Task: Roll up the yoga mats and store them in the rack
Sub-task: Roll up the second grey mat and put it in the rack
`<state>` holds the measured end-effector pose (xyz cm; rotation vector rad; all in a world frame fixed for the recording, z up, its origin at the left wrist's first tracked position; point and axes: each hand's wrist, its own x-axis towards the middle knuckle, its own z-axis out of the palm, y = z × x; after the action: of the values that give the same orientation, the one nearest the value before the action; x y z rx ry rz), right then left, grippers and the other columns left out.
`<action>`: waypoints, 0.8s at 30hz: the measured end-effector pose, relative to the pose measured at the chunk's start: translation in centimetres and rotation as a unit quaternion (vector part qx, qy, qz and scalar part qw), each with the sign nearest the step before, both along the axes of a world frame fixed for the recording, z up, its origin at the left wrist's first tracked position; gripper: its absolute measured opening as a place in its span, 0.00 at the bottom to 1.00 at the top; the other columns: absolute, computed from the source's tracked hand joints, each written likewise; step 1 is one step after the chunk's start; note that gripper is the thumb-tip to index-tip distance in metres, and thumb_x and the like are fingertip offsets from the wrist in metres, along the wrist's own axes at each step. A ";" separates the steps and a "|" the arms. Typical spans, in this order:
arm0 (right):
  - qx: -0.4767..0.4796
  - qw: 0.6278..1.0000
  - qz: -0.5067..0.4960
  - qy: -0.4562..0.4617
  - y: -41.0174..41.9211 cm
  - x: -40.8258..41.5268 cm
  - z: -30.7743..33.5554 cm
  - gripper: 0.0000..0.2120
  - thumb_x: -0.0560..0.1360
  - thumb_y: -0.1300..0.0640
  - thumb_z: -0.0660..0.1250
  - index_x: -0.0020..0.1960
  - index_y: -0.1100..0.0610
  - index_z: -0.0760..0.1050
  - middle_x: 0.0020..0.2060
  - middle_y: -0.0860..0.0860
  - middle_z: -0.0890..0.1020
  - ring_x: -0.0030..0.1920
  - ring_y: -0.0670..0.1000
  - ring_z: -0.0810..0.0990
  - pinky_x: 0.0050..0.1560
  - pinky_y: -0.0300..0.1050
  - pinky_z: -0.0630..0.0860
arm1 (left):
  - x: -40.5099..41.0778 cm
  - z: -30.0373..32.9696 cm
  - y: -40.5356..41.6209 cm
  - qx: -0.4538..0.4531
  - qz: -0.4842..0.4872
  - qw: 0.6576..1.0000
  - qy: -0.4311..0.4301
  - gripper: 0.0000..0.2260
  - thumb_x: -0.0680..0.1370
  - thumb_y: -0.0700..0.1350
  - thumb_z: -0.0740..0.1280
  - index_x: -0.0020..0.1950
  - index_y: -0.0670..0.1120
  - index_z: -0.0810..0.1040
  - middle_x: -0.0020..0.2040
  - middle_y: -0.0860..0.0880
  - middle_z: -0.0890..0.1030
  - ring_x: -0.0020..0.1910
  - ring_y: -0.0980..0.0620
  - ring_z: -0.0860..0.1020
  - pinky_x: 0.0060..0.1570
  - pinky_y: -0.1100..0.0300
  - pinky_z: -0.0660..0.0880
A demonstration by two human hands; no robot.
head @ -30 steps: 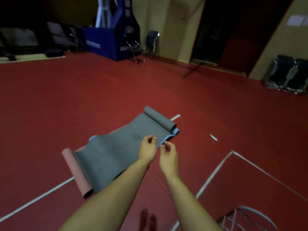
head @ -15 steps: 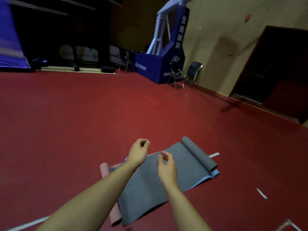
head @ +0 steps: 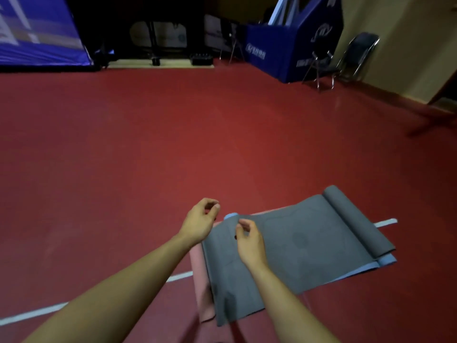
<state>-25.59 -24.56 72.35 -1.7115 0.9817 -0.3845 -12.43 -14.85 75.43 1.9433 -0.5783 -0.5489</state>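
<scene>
A grey yoga mat (head: 304, 246) lies mostly flat on the red floor, its far right end curled into a short roll (head: 356, 221). A blue mat (head: 385, 262) peeks out beneath it at the right edge and at the far left corner. A pink mat (head: 200, 278) shows along the near left side. My left hand (head: 200, 222) hovers above the floor just left of the mats, fingers loosely curled and holding nothing. My right hand (head: 249, 241) floats over the grey mat's left part, fingers curled and apart, holding nothing.
White court lines (head: 34, 314) cross the red floor. A blue padded hoop base (head: 286, 50) and two folding chairs (head: 343, 60) stand at the back right by the wall. A blue banner (head: 37, 33) hangs at the back left. The rack is out of view.
The view has swung left and dropped closer to the mats. Both hands, pinched together a second ago, have moved apart and now sit over the mats' left end.
</scene>
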 end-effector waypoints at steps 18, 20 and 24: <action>0.040 0.987 0.056 0.148 -10.2 12.6 -30.8 0.15 0.83 0.49 0.63 0.67 0.54 0.75 0.61 0.49 0.81 0.58 0.51 0.80 0.52 0.40 0.70 | 15.7 -29.8 -10.6 0.055 0.037 0.996 0.058 0.10 0.77 0.63 0.65 0.50 0.60 0.78 0.52 0.55 0.82 0.52 0.48 0.83 0.57 0.42 0.80; 0.053 0.986 0.054 0.151 -10.0 13.6 -36.1 0.16 0.83 0.47 0.63 0.68 0.53 0.75 0.61 0.48 0.80 0.58 0.49 0.80 0.52 0.41 0.72 | 16.1 -35.4 -10.6 0.059 0.056 0.994 0.075 0.16 0.75 0.67 0.65 0.51 0.58 0.79 0.53 0.54 0.82 0.52 0.47 0.83 0.57 0.42 0.80; 0.056 0.981 0.054 0.178 -9.6 14.4 -47.3 0.18 0.83 0.45 0.64 0.67 0.54 0.75 0.60 0.50 0.81 0.59 0.51 0.80 0.58 0.46 0.76 | 16.7 -46.9 -9.5 0.094 0.060 0.987 0.114 0.21 0.71 0.71 0.67 0.51 0.55 0.80 0.50 0.52 0.82 0.51 0.47 0.83 0.56 0.42 0.80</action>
<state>-11.16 -34.21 25.03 -1.7557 1.1369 0.0517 4.26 -24.37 28.51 2.0394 -0.2704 -0.7594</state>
